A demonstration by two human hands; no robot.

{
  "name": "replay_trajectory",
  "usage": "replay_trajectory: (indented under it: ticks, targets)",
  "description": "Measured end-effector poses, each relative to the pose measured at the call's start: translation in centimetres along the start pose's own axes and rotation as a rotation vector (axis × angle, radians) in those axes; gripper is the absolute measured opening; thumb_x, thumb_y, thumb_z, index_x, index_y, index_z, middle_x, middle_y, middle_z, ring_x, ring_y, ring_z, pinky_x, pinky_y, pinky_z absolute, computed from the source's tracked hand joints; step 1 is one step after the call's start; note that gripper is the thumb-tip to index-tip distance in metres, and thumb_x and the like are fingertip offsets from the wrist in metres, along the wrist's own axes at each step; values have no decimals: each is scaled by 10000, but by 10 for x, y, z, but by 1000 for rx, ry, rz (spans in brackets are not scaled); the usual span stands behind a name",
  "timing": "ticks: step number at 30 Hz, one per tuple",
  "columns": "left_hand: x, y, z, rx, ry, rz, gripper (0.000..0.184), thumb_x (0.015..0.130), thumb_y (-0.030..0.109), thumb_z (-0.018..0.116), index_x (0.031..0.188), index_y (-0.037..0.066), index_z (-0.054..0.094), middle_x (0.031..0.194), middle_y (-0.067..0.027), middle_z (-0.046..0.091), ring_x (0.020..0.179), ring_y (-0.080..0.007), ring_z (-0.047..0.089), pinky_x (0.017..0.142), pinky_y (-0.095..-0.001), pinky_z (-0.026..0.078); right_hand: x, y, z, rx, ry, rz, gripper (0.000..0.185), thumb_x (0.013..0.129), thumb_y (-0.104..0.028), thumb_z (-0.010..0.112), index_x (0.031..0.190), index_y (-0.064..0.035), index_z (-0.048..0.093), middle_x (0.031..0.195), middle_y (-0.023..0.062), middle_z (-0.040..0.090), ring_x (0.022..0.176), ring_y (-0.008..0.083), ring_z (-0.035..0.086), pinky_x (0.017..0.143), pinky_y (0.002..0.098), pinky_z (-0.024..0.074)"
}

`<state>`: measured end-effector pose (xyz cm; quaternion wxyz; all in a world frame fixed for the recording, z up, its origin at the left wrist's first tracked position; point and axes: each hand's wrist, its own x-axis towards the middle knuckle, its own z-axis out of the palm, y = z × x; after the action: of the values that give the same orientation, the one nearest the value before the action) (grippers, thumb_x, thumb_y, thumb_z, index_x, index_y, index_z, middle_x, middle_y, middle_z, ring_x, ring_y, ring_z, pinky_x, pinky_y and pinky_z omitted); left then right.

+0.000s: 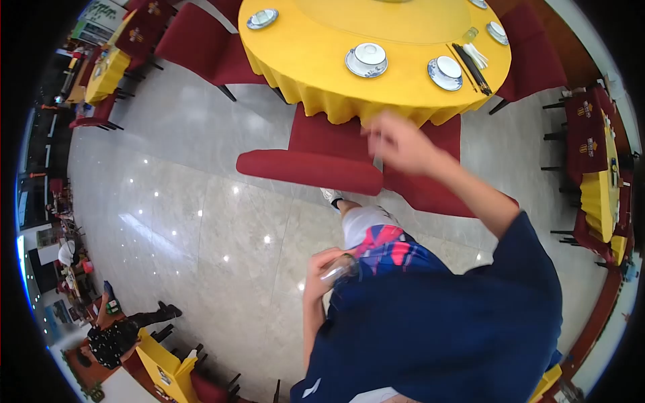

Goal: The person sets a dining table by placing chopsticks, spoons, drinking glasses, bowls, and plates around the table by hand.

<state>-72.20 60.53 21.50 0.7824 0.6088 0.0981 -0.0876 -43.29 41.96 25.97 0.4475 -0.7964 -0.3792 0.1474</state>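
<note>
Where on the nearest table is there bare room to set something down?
Bare cloth lies between the left saucer and the middle bowl, with a narrower patch between that bowl and the right bowl. Right of there it is crowded: sticks, napkin, glass.

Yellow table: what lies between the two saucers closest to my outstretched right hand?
Only bare yellow tablecloth shows between the left saucer and the right saucer in the head view.
</note>
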Motion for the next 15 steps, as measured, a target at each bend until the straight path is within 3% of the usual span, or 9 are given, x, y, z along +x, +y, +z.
replay_trajectory:
  ticks: [1,2,4,6,7,9,11,12,15]
  targets:
    - [5,20,-14,73,8,-17,159,849,27,630,988,-33,682,787,-39,606,670,-89,538,609,-229,429,56,27,-14,-66,99,352,380,861,-289,612,1146,-42,561,1021,147,604,949,280,590,830,358,485]
    - [12,39,-28,60,4,-43,159,849,27,630,988,-33,682,787,-39,606,670,-89,538,609,-229,429,109,111,-16,-274,257,225,438,873,-332,599,1220,-78,517,1092,184,565,955,311,600,851,393,487]
    - [28,76,-60,73,32,16,143,855,12,616,971,-34,685,791,-47,611,672,-96,547,615,-241,433,197,206,-26,-444,370,392,535,845,-406,624,1315,-213,457,1262,223,454,1052,383,579,893,452,484]
    - [28,96,-79,-109,139,-72,135,857,19,618,959,-36,687,812,-57,628,695,-98,564,633,-241,440,238,264,-36,-564,432,575,566,825,-422,641,1329,-241,459,1262,216,462,1096,366,565,905,448,485]
    - [27,103,-90,-293,250,-138,129,859,26,621,948,-37,689,834,-67,645,718,-100,580,650,-240,448,246,281,-35,-557,420,575,566,825,-422,641,1329,-241,459,1262,216,462,1096,366,565,905,448,485]
    - [36,115,-121,-184,281,-79,142,850,72,650,927,-39,691,818,-72,658,708,-107,596,642,-238,456,263,309,-36,-570,261,722,570,810,-411,661,1328,-266,473,1268,212,458,1114,357,560,914,452,485]
    - [46,123,-157,35,303,43,215,832,165,709,883,-44,696,786,-82,683,687,-122,626,625,-234,472,274,322,-23,-579,254,722,540,807,-386,671,1302,-262,496,1263,208,465,1108,357,562,911,452,486]
    - [47,113,-173,-104,328,39,259,803,212,746,862,-37,703,724,-75,671,615,-129,615,577,-237,466,278,328,-22,-595,254,723,509,804,-361,680,1276,-258,519,1257,204,473,1101,356,565,908,452,487]
    - [62,105,-228,-152,303,-98,290,793,227,753,908,-34,699,727,-112,667,604,-147,619,556,-253,479,281,355,-22,-617,369,739,471,791,-299,697,1232,-234,545,1190,200,530,1096,363,551,908,453,478]
